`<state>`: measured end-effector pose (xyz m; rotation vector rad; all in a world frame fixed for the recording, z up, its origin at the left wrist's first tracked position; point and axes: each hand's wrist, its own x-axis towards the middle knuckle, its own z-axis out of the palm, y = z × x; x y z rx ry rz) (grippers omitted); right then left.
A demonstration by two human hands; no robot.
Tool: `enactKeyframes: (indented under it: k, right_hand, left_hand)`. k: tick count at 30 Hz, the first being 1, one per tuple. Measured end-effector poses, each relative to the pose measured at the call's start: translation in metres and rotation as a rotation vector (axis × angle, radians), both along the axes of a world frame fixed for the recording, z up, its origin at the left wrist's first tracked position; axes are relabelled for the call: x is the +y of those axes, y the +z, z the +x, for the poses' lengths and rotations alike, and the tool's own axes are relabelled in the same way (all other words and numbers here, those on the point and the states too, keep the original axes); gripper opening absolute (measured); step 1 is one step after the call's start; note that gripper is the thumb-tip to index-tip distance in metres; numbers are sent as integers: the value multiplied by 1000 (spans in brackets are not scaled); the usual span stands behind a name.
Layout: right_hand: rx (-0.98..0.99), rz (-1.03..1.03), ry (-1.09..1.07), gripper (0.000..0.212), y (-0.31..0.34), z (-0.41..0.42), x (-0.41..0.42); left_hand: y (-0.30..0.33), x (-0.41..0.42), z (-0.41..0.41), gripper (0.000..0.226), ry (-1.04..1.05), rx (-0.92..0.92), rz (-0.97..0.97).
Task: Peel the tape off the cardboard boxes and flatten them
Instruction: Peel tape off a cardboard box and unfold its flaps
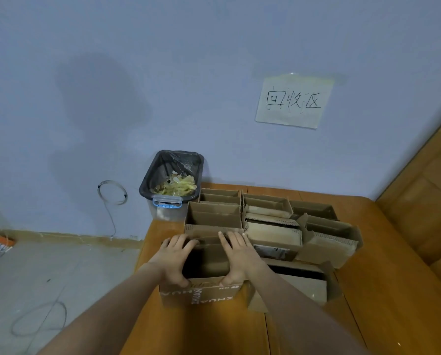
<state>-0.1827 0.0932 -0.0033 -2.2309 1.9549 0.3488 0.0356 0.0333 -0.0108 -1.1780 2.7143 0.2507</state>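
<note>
A brown cardboard box (204, 294) with white lettering on its near side stands open at the front of the wooden surface. My left hand (174, 260) lies on its left top edge, fingers stretched forward and thumb hooked over the near rim. On the right top edge lies my right hand (240, 257), posed the same way with its thumb on the near rim. Behind and to the right stand several more open cardboard boxes (273, 237), packed close together.
A grey bin (173, 175) lined with a black bag holds peeled yellowish tape, standing at the wall by the surface's far left corner. A paper sign (293, 101) hangs on the wall. Wire loops (38, 319) lie on the grey floor at left. A wooden panel (424, 190) rises at right.
</note>
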Motion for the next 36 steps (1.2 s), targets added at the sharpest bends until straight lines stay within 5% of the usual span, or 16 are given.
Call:
enactKeyframes:
  k: [18,23,31,36]
  right_hand:
    - [-64,-240,-164,132,-32,38,71]
    - [-55,-468,-127,130,-44,53,116]
    - [-19,-624,-78,76,-62,67,157]
    - [-69,-392,-11,84,-89,78,192]
  left_hand:
    - [-5,36,36,107,-235,6,-264]
    - [-23,71,53,109,-302,94,-353]
    - [-41,126,62,123,-253,37,-174]
    - [-75,154,72,101,-163,-161,-29]
